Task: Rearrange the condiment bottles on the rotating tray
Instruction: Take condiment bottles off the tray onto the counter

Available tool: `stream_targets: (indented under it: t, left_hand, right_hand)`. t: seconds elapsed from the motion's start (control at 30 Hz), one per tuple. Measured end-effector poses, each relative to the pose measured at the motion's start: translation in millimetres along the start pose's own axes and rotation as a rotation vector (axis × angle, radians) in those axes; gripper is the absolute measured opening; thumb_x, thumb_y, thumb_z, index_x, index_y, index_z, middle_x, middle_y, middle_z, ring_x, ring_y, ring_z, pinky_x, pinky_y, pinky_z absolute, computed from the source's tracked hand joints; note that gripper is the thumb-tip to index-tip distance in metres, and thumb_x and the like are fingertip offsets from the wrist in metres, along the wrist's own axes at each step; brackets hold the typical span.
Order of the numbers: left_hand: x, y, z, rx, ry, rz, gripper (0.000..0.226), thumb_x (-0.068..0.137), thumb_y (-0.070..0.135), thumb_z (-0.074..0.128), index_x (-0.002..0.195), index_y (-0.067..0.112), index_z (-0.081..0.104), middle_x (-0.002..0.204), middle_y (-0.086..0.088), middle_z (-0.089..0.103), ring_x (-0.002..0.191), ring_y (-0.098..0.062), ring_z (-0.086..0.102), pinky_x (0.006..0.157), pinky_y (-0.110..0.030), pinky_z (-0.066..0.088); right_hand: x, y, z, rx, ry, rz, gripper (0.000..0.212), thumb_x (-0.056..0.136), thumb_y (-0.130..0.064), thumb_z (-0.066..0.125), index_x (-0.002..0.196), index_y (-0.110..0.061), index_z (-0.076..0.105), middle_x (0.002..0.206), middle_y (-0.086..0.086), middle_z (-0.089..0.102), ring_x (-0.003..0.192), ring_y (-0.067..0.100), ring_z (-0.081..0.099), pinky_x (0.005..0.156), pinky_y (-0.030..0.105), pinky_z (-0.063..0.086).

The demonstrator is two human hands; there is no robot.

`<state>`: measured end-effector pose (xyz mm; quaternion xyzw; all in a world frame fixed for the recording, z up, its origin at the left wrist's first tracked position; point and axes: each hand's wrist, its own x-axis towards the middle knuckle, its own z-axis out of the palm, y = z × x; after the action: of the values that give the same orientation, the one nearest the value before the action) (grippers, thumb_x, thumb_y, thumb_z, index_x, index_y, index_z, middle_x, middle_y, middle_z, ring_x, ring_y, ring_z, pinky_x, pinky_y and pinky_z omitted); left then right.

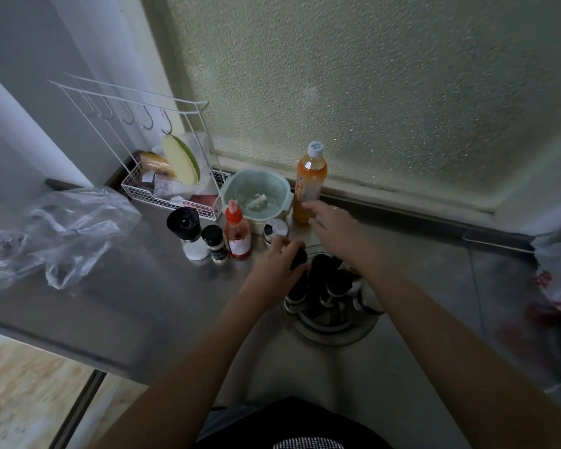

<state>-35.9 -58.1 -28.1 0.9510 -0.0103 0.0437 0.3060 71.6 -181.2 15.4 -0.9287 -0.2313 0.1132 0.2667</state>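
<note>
A round metal rotating tray [332, 332] stands on the steel counter and carries several dark-capped condiment bottles [336, 285]. My left hand [277, 259] is closed around the black cap of one bottle [298, 258] at the tray's left side. My right hand [332, 226] hovers over the back of the tray with fingers spread, just in front of a tall orange bottle [308, 183]; whether it touches the bottle I cannot tell. Left of the tray stand a red sauce bottle [237, 234], a small black-capped spice jar [215, 244], a black-topped grinder [188, 233] and a metal-lidded jar [274, 230].
A pale green colander [256, 194] sits behind the loose bottles. A white wire rack [172, 189] with hooks holds a lid and packets at the back left. A crumpled clear plastic bag [59, 231] lies at left. Frosted window glass rises behind; the counter edge runs at lower left.
</note>
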Motion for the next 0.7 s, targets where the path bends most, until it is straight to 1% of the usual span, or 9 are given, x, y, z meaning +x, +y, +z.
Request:
stream_targets:
  t: [0.07,0.17,0.23,0.27,0.33,0.4,0.5,0.6,0.7]
  left_hand:
    - [-1.0,-1.8,4.2,-0.010,-0.041,-0.014,0.037,0.088,0.026,0.058,0.122,0.013,0.051,0.124,-0.012,0.047,0.102,-0.030,0.055,0.080,-0.032,0.045]
    - [-3.9,-6.3,9.7,-0.068,-0.055,-0.027,0.038,0.087,0.027,0.055,0.123,0.016,0.055,0.129,-0.009,0.049,0.108,-0.027,0.055,0.084,-0.034,0.047]
    - [-4.8,-6.7,11.3,-0.118,-0.070,-0.035,0.038,0.090,0.026,0.052,0.127,0.019,0.055,0.133,-0.009,0.049,0.112,-0.026,0.053,0.090,-0.033,0.044]
    - [-5.6,-6.8,11.7,-0.134,-0.080,-0.045,0.038,0.091,0.025,0.052,0.128,0.019,0.054,0.133,-0.010,0.049,0.112,-0.027,0.053,0.091,-0.033,0.043]
    - [-10.0,-7.5,11.7,-0.149,-0.071,-0.055,0.035,0.092,0.022,0.050,0.127,0.015,0.054,0.130,-0.010,0.052,0.105,-0.028,0.056,0.085,-0.033,0.045]
    - [-17.5,-9.9,11.8,-0.176,-0.013,-0.063,0.031,0.091,0.021,0.049,0.119,0.012,0.057,0.123,-0.008,0.055,0.097,-0.026,0.059,0.076,-0.031,0.046]
    - [-26.9,-18.0,10.0,-0.225,0.087,-0.184,0.028,0.090,0.027,0.049,0.116,0.021,0.056,0.111,-0.001,0.059,0.082,-0.016,0.060,0.070,-0.029,0.048]
    - [-31.7,-33.1,6.3,-0.261,0.184,-0.292,0.024,0.086,0.028,0.054,0.109,0.021,0.057,0.091,0.001,0.062,0.065,-0.010,0.056,0.064,-0.032,0.051]
    - [-35.0,-53.6,0.1,-0.243,0.262,-0.411,0.019,0.083,0.022,0.056,0.101,0.017,0.059,0.079,0.000,0.059,0.063,-0.015,0.056,0.062,-0.032,0.049]
  right_hand:
    - [9.5,-12.8,7.5,-0.020,-0.139,-0.014,0.038,0.092,-0.027,0.046,0.130,-0.033,0.044,0.131,0.006,0.055,0.118,0.027,0.052,0.097,0.048,0.045]
    - [21.8,-26.3,20.8,-0.035,-0.324,-0.045,0.047,0.090,-0.027,0.053,0.136,-0.022,0.040,0.133,0.013,0.051,0.120,0.032,0.049,0.097,0.042,0.043]
    - [29.0,-29.6,33.4,-0.061,-0.406,-0.039,0.057,0.087,-0.024,0.061,0.138,-0.021,0.036,0.138,0.015,0.047,0.123,0.032,0.047,0.099,0.039,0.041]
    - [31.8,-29.7,39.8,-0.066,-0.415,-0.028,0.061,0.084,-0.026,0.064,0.138,-0.022,0.035,0.138,0.015,0.047,0.122,0.031,0.047,0.099,0.038,0.041]
    - [34.1,-29.4,50.2,-0.054,-0.377,-0.015,0.062,0.079,-0.027,0.069,0.132,-0.024,0.037,0.129,0.017,0.052,0.114,0.031,0.053,0.093,0.039,0.046]
    - [34.0,-30.2,56.3,-0.043,-0.307,-0.023,0.057,0.075,-0.026,0.072,0.121,-0.022,0.038,0.119,0.015,0.056,0.105,0.030,0.056,0.087,0.041,0.049]
    - [30.3,-33.5,58.0,-0.056,-0.234,-0.041,0.049,0.074,-0.025,0.073,0.108,-0.021,0.038,0.107,0.013,0.059,0.095,0.030,0.059,0.078,0.042,0.051]
    - [22.1,-29.3,49.7,-0.007,-0.166,-0.035,0.046,0.072,-0.025,0.072,0.106,-0.023,0.041,0.101,0.012,0.060,0.088,0.028,0.060,0.072,0.040,0.052]
    - [13.2,-22.2,23.9,0.055,-0.017,-0.003,0.043,0.068,-0.031,0.072,0.104,-0.026,0.048,0.097,0.006,0.059,0.084,0.022,0.057,0.070,0.036,0.049]
